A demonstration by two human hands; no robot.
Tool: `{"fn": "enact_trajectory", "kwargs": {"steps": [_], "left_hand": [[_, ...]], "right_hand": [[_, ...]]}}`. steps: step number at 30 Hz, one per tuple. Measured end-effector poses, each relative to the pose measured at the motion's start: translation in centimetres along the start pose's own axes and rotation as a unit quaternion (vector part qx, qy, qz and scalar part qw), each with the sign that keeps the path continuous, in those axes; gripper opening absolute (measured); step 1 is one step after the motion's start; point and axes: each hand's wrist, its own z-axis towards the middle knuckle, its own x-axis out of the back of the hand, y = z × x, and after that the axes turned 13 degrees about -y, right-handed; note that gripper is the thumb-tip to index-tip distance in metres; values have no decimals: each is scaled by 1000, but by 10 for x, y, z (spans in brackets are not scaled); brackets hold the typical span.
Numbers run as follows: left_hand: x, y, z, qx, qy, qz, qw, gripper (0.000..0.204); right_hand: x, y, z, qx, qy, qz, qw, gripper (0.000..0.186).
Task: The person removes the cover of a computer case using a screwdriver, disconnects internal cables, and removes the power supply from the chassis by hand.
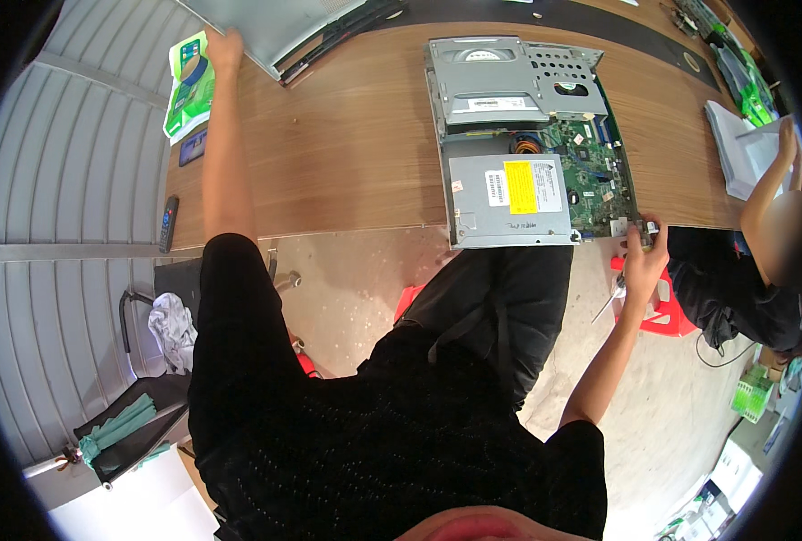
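At the far left of the table, my left hand (225, 50) is closed at the edge of a grey metal computer case cover (270, 25); its fingertips are partly hidden. An opened desktop computer case (444, 194) lies near the table's front edge. Inside it are a metal drive bracket (484, 79), an optical drive (473, 200) with a yellow label and a green circuit board (590, 167). My right hand (643, 261) is at the case's near right corner, fingers bent. From under that hand a screwdriver (611, 299) sticks out, its thin shaft pointing down and left.
Left on the table are a green-white packet (184, 113) with a tape roll (193, 70) on it, a phone (193, 147) and a remote control (168, 224). Another person (735, 279) sits at the right, an arm over white paper (730, 158). A red stool (663, 316) stands below.
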Motion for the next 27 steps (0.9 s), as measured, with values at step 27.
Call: {"fn": "enact_trajectory", "kwargs": {"steps": [27], "left_hand": [[-106, 176, -225, 94, -336, -477, 807, 58]], "right_hand": [[-12, -6, 5, 23, 188, -203, 961, 62]]}}
